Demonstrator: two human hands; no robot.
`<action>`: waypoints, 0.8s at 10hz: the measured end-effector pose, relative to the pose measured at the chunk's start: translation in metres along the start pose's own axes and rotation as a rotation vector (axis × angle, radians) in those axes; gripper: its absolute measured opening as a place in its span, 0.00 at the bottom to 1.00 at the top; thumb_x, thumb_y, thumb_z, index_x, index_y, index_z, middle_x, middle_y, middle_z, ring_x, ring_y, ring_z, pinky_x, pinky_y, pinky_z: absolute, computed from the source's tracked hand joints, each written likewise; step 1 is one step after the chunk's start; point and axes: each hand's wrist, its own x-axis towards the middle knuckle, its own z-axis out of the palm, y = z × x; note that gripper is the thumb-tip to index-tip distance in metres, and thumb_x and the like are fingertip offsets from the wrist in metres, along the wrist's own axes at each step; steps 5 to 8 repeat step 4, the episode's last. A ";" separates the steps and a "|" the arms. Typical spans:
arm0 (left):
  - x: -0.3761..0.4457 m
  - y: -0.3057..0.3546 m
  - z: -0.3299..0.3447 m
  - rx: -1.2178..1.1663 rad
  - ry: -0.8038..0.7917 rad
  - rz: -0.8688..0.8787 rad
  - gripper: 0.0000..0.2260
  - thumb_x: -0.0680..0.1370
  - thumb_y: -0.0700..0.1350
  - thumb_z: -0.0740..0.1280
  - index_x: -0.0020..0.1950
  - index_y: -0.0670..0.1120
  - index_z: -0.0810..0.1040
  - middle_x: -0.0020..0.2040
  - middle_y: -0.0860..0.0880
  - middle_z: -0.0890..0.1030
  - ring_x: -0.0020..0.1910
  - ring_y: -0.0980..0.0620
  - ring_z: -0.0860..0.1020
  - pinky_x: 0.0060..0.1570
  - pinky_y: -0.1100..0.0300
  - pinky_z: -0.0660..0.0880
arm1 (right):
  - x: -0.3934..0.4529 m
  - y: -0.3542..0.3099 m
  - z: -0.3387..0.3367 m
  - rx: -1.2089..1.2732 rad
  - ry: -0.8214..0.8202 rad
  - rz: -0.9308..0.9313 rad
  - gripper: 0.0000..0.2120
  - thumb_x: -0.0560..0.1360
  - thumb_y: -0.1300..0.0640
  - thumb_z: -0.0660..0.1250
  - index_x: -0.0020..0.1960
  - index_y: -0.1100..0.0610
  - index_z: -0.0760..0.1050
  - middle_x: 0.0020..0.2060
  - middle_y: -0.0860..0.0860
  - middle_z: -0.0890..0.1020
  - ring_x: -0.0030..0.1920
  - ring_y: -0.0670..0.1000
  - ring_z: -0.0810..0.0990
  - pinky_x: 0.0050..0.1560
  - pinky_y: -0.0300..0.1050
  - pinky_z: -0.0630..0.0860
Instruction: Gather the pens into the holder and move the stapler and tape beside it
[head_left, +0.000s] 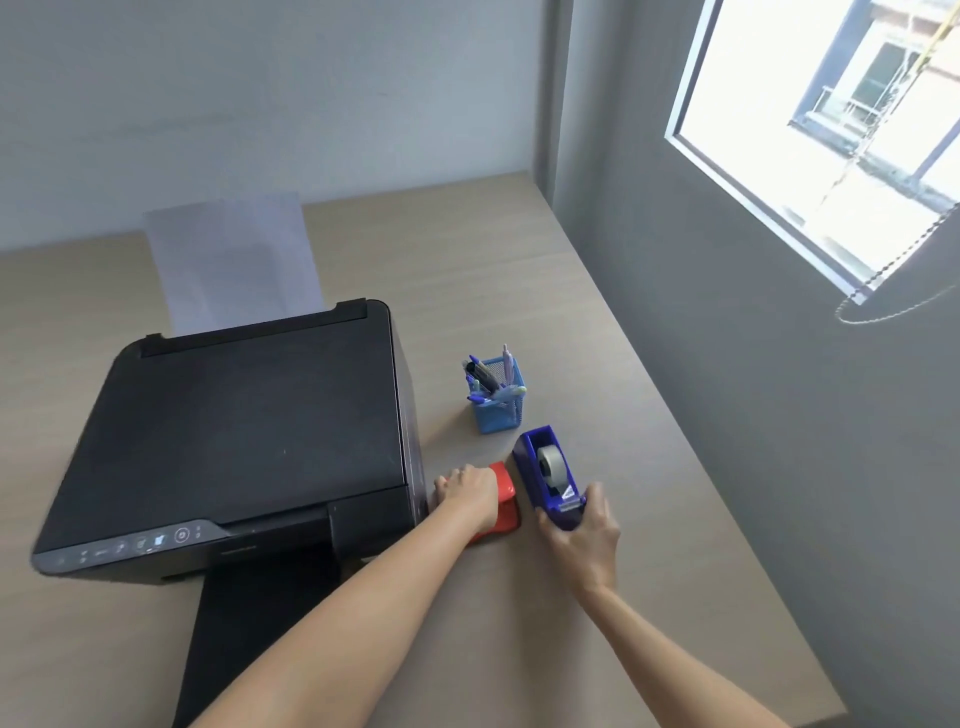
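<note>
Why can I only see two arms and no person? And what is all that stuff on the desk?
The camera sits on the person's head and looks down, so you see only their arms. The left hand rests on a red stapler. The right hand grips the near end of a blue tape dispenser. Both stand on a desk, just in front of a blue mesh holder full of pens. The big black box is a printer with paper sticking up.
</note>
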 end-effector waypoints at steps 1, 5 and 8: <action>-0.001 -0.004 0.004 0.005 0.020 0.026 0.20 0.75 0.35 0.62 0.67 0.43 0.71 0.65 0.41 0.73 0.67 0.40 0.71 0.66 0.47 0.66 | -0.001 0.004 0.000 -0.035 -0.001 -0.009 0.21 0.63 0.58 0.77 0.41 0.60 0.65 0.36 0.55 0.75 0.36 0.57 0.74 0.36 0.45 0.69; -0.057 0.002 0.012 -0.187 0.355 0.229 0.28 0.71 0.39 0.69 0.69 0.44 0.63 0.68 0.42 0.65 0.69 0.42 0.64 0.70 0.50 0.62 | -0.021 -0.016 -0.037 -0.023 -0.124 -0.009 0.46 0.63 0.44 0.78 0.71 0.57 0.58 0.65 0.55 0.71 0.63 0.56 0.74 0.56 0.42 0.68; -0.057 0.002 0.012 -0.187 0.355 0.229 0.28 0.71 0.39 0.69 0.69 0.44 0.63 0.68 0.42 0.65 0.69 0.42 0.64 0.70 0.50 0.62 | -0.021 -0.016 -0.037 -0.023 -0.124 -0.009 0.46 0.63 0.44 0.78 0.71 0.57 0.58 0.65 0.55 0.71 0.63 0.56 0.74 0.56 0.42 0.68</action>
